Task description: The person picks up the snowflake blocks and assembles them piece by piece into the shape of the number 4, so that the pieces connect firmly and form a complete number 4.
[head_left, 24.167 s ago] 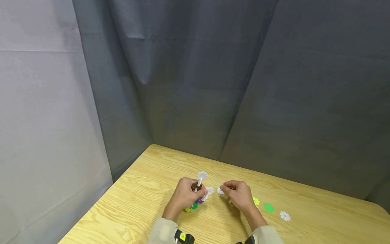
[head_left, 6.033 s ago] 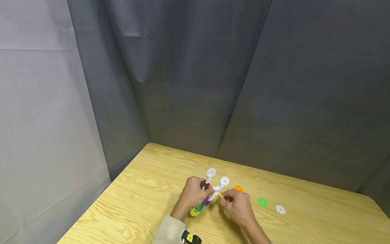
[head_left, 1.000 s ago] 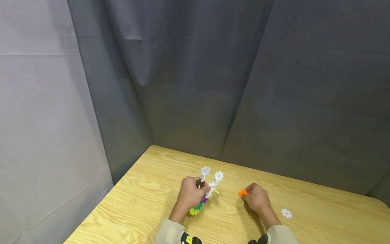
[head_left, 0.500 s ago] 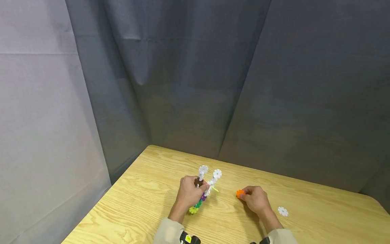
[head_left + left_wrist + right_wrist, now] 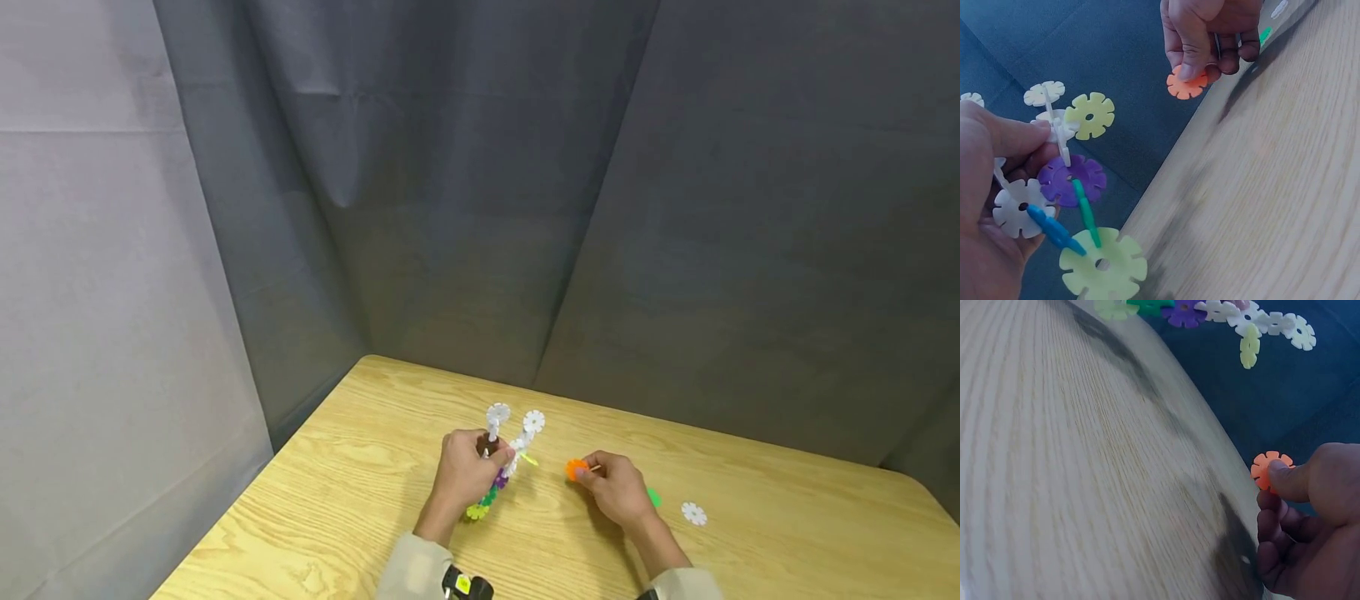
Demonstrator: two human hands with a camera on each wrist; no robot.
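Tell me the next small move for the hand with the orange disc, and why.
Probably carry the orange disc leftward to the linked disc chain and slot it onto a free edge. The right hand already pinches it clear of the table, the left hand holds the chain upright in its grip, and a gap separates the two.

Table (image 5: 352, 500): pale wood with clear grain, rounded far corners, under both hands.
Curtain (image 5: 525, 208): dark grey cloth, creased, hanging behind the table beyond the hands, meeting in a fold at the corner.
Wall (image 5: 90, 292): lighter grey cloth, left of the hands.
Light: even and soft, with faint shadows on the wood.
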